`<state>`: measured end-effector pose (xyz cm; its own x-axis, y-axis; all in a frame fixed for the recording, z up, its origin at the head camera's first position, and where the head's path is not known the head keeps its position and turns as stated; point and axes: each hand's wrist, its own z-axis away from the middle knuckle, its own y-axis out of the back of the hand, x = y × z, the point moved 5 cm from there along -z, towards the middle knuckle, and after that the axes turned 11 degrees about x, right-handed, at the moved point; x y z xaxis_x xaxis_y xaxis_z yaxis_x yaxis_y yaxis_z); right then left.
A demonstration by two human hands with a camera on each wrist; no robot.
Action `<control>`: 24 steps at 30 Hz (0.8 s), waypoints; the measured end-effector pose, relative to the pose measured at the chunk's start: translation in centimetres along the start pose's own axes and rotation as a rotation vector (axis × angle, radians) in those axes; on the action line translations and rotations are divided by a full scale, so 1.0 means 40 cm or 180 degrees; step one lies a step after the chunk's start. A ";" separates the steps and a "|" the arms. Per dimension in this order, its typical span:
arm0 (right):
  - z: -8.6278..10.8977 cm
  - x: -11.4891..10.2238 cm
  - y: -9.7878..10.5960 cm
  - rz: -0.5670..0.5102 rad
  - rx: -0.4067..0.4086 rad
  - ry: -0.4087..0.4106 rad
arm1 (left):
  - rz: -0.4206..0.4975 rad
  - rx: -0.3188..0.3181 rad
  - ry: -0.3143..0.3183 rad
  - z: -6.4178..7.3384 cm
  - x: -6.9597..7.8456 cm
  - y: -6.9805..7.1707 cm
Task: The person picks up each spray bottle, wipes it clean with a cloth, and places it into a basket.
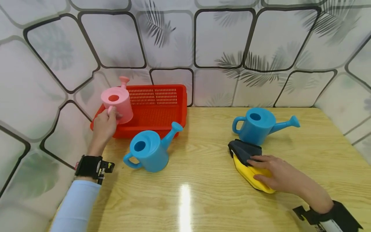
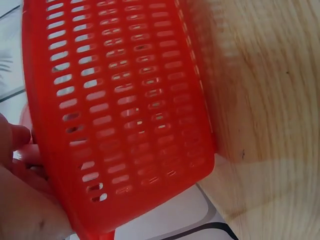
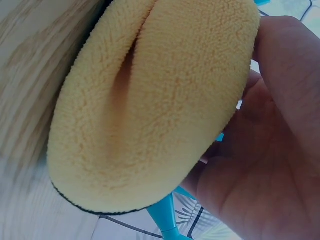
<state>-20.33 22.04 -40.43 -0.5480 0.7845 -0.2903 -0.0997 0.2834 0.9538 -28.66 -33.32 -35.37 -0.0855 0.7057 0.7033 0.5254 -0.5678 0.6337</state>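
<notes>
My left hand (image 1: 105, 125) grips the handle of a pink watering can (image 1: 123, 104), which is upright at the left end of a red plastic basket (image 1: 156, 132). The basket's slotted end wall (image 2: 120, 100) fills much of the left wrist view and hides most of the can there. My right hand (image 1: 276, 174) holds a folded yellow and dark grey cloth (image 1: 246, 166) on the table, thumb on the near side and fingers on the far side. In the right wrist view, the cloth's fluffy yellow face (image 3: 165, 120) bulges in front of the palm.
A blue watering can (image 1: 152, 154) stands before the basket, spout toward upper right. Another blue watering can (image 1: 256, 125) stands just behind the cloth, spout pointing right. The wooden table (image 1: 208, 193) meets a patterned wall covering (image 1: 223, 38) at the back and left.
</notes>
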 end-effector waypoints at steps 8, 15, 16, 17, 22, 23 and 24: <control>-0.002 -0.001 0.001 -0.0012 -0.0001 0.0009 | -0.0408 0.0172 -0.0262 0.002 0.002 -0.009; 0.002 0.001 -0.002 -0.0003 -0.0071 -0.0067 | -0.0891 0.0140 -0.0437 0.011 0.011 -0.007; 0.003 0.001 -0.004 -0.0013 -0.0091 -0.0081 | -0.0941 0.0194 -0.0488 0.016 0.015 -0.002; 0.005 0.001 -0.006 -0.0019 -0.0119 -0.0099 | -0.0956 0.0268 -0.0516 0.025 0.021 0.005; 0.016 0.000 -0.009 -0.0095 -0.0173 -0.0131 | -0.0593 0.0177 -0.0689 0.107 0.066 0.057; 0.017 0.001 -0.008 -0.0113 -0.0169 -0.0132 | -0.0463 -0.0080 -0.0729 0.133 0.073 0.061; 0.018 0.001 -0.005 -0.0129 -0.0142 -0.0125 | -0.0334 -0.0424 -0.0751 0.160 0.078 0.061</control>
<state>-19.75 22.42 -40.71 -0.5100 0.7941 -0.3307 -0.1585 0.2912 0.9435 -22.22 -29.80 -33.70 0.0738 0.8338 0.5471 0.4069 -0.5261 0.7468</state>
